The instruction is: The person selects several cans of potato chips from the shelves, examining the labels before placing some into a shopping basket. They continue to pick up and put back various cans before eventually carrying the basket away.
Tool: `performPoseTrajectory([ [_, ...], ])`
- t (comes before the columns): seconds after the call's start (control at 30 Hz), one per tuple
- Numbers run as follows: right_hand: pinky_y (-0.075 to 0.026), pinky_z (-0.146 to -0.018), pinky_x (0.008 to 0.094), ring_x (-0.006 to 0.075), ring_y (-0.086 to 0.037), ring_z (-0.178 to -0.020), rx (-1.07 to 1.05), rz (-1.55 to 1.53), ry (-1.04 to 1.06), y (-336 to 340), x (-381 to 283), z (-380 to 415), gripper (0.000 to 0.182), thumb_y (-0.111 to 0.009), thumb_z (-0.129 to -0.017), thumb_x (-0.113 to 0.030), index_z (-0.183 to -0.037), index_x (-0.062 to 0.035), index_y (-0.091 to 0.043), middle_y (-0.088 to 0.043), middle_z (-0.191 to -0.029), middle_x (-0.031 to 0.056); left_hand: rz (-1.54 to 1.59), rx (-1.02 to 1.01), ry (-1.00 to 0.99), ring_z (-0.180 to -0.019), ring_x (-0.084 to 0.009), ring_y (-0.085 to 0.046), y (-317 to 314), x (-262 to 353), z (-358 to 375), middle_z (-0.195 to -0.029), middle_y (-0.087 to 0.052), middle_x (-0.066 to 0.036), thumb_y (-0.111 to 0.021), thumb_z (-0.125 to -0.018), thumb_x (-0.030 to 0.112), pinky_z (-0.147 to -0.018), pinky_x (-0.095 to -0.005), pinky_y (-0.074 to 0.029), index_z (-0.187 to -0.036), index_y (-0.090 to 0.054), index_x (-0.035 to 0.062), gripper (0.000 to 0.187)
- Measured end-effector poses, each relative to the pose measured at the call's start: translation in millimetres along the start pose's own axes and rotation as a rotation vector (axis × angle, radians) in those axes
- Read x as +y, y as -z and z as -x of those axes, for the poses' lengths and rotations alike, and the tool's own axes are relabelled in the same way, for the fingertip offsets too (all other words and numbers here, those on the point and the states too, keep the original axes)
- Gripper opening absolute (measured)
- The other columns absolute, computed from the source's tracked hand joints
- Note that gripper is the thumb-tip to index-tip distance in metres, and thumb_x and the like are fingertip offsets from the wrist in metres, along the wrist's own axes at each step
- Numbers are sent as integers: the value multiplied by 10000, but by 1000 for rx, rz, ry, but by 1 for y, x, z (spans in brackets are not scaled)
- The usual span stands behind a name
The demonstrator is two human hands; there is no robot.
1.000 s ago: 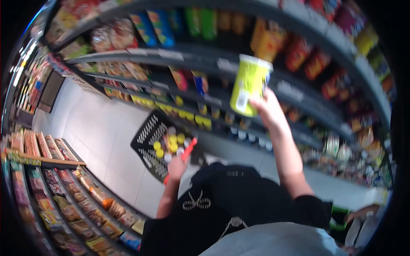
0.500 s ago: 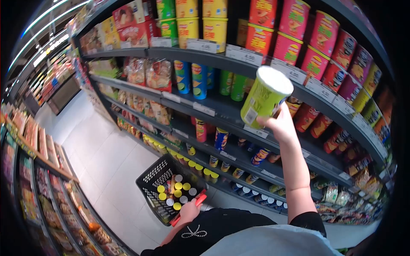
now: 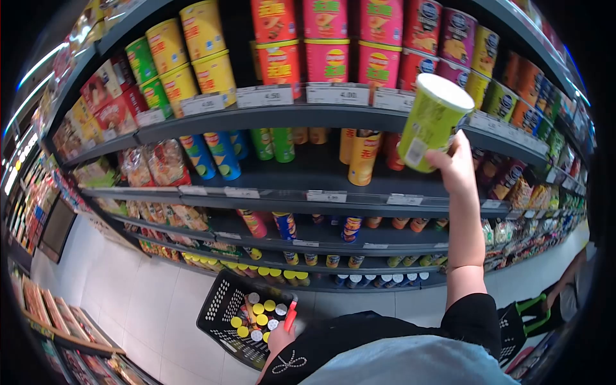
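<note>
My right hand [image 3: 457, 165] is closed around a green chip canister [image 3: 431, 131] with a white lid, held up tilted in front of the shelves. Its lid end points up, and a barcode shows low on its side. Down at my left side, my left hand [image 3: 281, 338] grips the red handle [image 3: 290, 314] of a black shopping basket [image 3: 213, 310]. Inside the basket stand several canisters [image 3: 260, 319] with yellow and pale lids. Behind the held canister, a yellow-orange canister [image 3: 363, 160] stands on the second shelf.
Dark shelves [image 3: 269, 119] curve across the view, carrying several stacked canisters such as pink ones [image 3: 326, 64]. Price tags [image 3: 337, 94] line their edges. Another shelf unit [image 3: 67, 321] stands at lower left. At right, a person's arm [image 3: 568, 279] is near a black basket with a green handle [image 3: 536, 314].
The view has turned to the right along the shelves. The canister stays in my right hand and the basket handle in my left. Another person's arm and basket have come into view at right.
</note>
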State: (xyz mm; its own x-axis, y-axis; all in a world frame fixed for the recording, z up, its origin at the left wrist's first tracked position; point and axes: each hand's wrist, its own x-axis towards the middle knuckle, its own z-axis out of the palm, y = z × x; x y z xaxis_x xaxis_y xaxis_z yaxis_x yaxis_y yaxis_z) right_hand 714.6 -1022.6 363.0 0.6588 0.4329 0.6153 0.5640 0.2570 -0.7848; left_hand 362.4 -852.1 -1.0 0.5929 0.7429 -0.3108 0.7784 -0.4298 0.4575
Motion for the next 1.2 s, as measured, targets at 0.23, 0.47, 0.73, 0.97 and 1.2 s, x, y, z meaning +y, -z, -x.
performPoseTrajectory([
  [0.23,-452,-732,239,126,-563,-869,391,319,283,116,-44,-2,432,-650,-737,-101,-1117,3,-474,-590,-1002,84,-67,161,-100,-765,-365,-592,-20,-11,-5,-777,-595,-187,-647,-756,287,-661,-446,-468,-854,-582,28,284],
  [0.47,-478,-696,267,149,-611,-799,560,944,341,217,-78,-69,348,-627,-795,-191,-1067,9,-543,-634,-947,72,-142,122,-74,-753,-361,-591,-24,-13,-12,-783,-580,-190,-646,-748,270,-651,-442,-472,-846,-582,10,285],
  [0.73,-462,-771,367,302,-590,-889,753,1168,469,200,-82,-107,521,-748,-593,-185,-994,41,-503,-604,-911,196,-236,188,-82,-716,-354,-589,-22,-4,-6,-767,-581,-178,-650,-742,269,-630,-435,-476,-801,-581,8,276],
  [0.97,-465,-778,378,360,-588,-873,665,1104,364,209,-72,-107,584,-728,-570,-195,-1032,49,-467,-600,-914,237,-186,217,-65,-732,-350,-592,-31,-13,-6,-802,-585,-173,-642,-749,270,-645,-431,-482,-815,-586,16,268],
  [1.2,-461,-821,391,384,-573,-949,662,1267,29,223,-67,-137,659,-731,-631,-282,-1074,85,-409,-584,-974,284,-211,266,-87,-730,-349,-593,-27,-6,-1,-796,-587,-174,-649,-741,271,-642,-433,-482,-816,-584,9,280],
])
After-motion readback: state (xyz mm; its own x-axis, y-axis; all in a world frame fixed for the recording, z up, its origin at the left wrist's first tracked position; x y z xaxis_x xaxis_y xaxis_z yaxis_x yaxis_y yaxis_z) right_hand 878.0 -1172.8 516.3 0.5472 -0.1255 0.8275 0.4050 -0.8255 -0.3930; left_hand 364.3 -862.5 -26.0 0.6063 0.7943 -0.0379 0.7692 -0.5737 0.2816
